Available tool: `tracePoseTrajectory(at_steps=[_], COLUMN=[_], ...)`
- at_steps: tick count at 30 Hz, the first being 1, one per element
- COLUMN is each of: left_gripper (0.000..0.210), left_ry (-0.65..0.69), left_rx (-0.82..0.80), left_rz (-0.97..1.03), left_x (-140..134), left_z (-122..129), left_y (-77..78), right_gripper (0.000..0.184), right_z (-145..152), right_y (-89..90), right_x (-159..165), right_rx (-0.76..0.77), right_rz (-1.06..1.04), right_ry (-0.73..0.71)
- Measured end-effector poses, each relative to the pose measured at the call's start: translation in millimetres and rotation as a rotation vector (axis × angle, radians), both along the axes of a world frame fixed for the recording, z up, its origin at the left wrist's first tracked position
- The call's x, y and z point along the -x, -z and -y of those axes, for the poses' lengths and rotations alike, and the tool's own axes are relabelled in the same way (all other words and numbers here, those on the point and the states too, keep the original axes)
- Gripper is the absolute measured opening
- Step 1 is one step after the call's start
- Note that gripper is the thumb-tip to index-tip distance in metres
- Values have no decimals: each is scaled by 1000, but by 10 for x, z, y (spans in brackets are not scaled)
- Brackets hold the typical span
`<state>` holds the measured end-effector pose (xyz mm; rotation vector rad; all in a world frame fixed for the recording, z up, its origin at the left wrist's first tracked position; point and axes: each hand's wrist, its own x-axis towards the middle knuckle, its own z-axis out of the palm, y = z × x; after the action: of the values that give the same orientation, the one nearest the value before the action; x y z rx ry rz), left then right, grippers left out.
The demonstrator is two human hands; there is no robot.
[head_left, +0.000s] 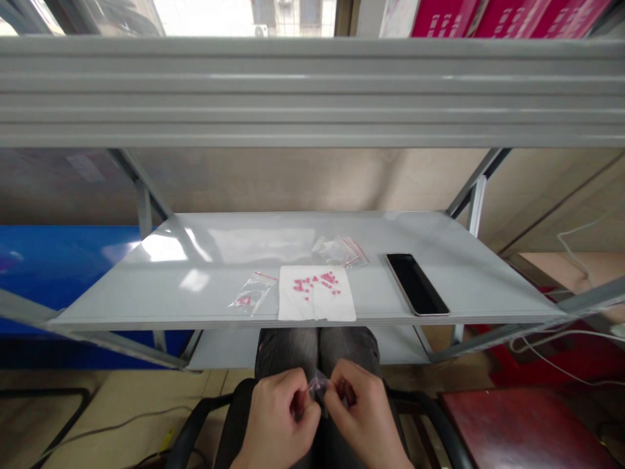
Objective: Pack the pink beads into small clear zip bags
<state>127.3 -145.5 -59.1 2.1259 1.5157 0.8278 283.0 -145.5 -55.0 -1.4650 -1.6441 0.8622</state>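
Above my lap, my left hand point(286, 410) and my right hand point(361, 407) pinch a small clear plastic bag point(318, 383) between them. Most of this bag is hidden by the fingers. On the shelf ahead lies a white paper napkin point(319, 309) with several small pink beads point(328, 279) scattered over it. Left of the napkin is a clear zip bag point(254, 291) with a few pink pieces inside. Behind the napkin, more clear bag plastic point(339, 250) with red zip lines lies flat.
A black phone point(417, 284) lies on the grey shelf point(234, 247) to the right. A thick grey shelf edge point(312, 91) crosses above, with red books point(488, 18) on top. Slanted metal braces stand at both sides. A red wooden stool point(527, 430) is at lower right.
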Motion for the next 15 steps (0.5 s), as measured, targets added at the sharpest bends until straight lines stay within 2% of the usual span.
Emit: tracePoseTrajectory(at_steps=[2,4,5,7,8,9,15], left_gripper=[20,5,15,63,80,86,65], left_ry=[11,63,112,228,269,289,158], left_rx=[-64,-130,-152,-175,-182,-187,-263], left_rz=[25,90,112,99,81,70,194], left_x=[27,61,74,84,80,70,5], left_z=[2,-3,-8,-20,-27,-35,-68], left_y=[-45,-97,-117,-132,-125,-109,15], right_gripper=[20,18,17,15,15,15,18], right_z=[1,-1,-2,-6,-8,-9,3], right_y=[-34,-70,-89,-124,-141,-157,-220], right_x=[-17,-23,-21,-13,-10,-10,-69], right_rx=[-25,-15,4,51,68,75,24], right_rz=[44,44,24,-34,-59,-73,4], right_ry=[5,-14,-34,-81,-100,-110,-46])
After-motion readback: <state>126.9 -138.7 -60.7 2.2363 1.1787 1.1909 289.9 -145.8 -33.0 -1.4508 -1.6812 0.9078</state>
